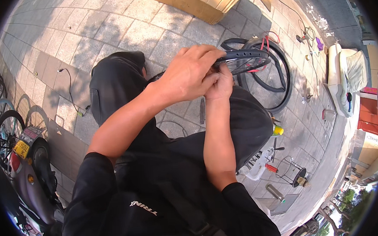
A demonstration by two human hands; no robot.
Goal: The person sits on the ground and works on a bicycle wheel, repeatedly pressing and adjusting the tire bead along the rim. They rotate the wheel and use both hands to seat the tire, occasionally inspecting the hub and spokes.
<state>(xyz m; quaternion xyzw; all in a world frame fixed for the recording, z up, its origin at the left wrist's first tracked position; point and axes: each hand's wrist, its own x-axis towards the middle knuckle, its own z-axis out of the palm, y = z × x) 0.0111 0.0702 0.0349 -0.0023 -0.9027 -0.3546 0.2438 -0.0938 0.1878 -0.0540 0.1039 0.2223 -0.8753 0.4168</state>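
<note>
A black bicycle wheel point(255, 54) is held up between my knees, its spokes and the holes along its bare rim showing at the right. My left hand point(185, 75) reaches across from the left, fingers bent over the rim and closed on it. Just below, my right hand point(221, 82) grips the same stretch of rim, its thumb and fingers close against the left hand. Some of the right fingers are hidden, and my left hand and arm cover part of the wheel. On the paving beyond lie a black bicycle tyre point(289, 86) and a red strip point(275, 35).
A cardboard box point(199, 7) stands ahead. Beside my right knee are a white tray of tools point(261, 163), a metal flask point(275, 193) and a wire-framed stool point(289, 172). A motor scooter point(31, 188) and bicycles point(8, 129) line the left. A beige sofa point(336, 76) stands far right.
</note>
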